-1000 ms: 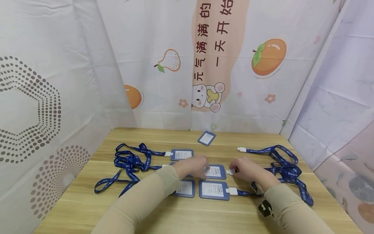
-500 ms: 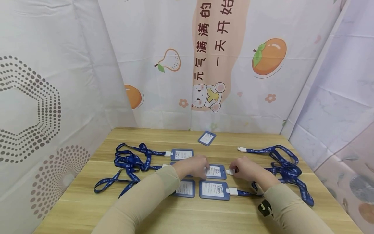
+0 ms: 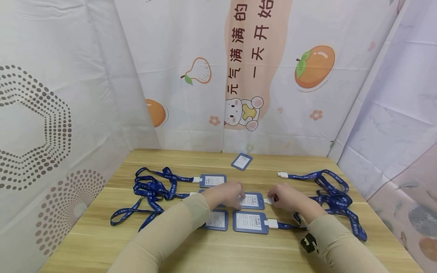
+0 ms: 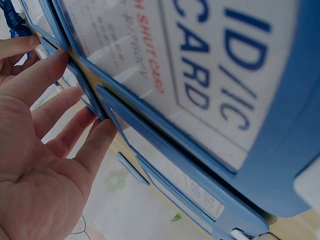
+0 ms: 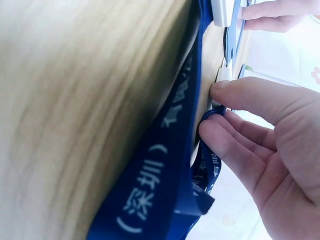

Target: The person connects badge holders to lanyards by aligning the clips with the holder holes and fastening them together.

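Note:
My left hand [image 3: 226, 193] lies over the middle of the card rows. Its thumb and fingers hold the edges of a blue ID card holder [image 3: 252, 201]; its left end is hidden under the hand. Just right of that holder, my right hand [image 3: 287, 195] pinches the white clip [image 5: 225, 76] of a blue lanyard [image 3: 332, 203]. In the head view the clip's tip sits at the holder's slotted end; whether it is hooked in cannot be told. Nearer the body, another card holder [image 3: 250, 222] is joined to a white clip [image 3: 272, 223] and its lanyard.
Left stand more card holders [image 3: 212, 180] with tangled blue lanyards [image 3: 153, 187]. A loose card holder [image 3: 242, 161] lies at the wooden table's [image 3: 191, 254] back. One free white clip [image 3: 282, 174] points left at the back right. Printed curtains [image 3: 181, 113] surround the table.

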The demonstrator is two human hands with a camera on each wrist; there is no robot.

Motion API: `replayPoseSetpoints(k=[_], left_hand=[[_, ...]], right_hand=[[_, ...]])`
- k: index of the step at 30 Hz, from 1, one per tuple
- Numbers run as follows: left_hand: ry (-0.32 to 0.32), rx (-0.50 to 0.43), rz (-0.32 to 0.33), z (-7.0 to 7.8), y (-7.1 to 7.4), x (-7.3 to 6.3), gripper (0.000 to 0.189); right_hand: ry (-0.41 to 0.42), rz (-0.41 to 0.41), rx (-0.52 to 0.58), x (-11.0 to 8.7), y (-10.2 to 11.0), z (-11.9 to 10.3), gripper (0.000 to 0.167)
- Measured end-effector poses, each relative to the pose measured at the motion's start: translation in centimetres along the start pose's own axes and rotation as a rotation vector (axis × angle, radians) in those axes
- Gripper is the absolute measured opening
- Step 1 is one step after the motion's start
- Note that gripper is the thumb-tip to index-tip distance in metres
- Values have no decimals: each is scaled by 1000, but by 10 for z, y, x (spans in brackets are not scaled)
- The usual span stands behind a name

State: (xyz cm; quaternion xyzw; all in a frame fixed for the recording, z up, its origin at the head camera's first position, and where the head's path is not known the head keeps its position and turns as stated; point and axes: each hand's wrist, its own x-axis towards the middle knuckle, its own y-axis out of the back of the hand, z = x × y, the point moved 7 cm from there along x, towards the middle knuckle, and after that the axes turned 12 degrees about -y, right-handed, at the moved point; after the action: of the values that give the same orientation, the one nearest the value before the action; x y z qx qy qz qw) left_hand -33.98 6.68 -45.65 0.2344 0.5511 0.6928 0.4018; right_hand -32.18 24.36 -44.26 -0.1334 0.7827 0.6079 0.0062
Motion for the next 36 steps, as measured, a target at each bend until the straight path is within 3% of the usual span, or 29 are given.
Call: replayPoseSetpoints(k=[18,36], left_hand=[[-6,21,-3,2,-2,1,39],[-18,29,-4,3,3,1,39]], right_hand=[[16,-20,14,-4,-1,-3,15],[14,-19,-39,0,1,-9,11]])
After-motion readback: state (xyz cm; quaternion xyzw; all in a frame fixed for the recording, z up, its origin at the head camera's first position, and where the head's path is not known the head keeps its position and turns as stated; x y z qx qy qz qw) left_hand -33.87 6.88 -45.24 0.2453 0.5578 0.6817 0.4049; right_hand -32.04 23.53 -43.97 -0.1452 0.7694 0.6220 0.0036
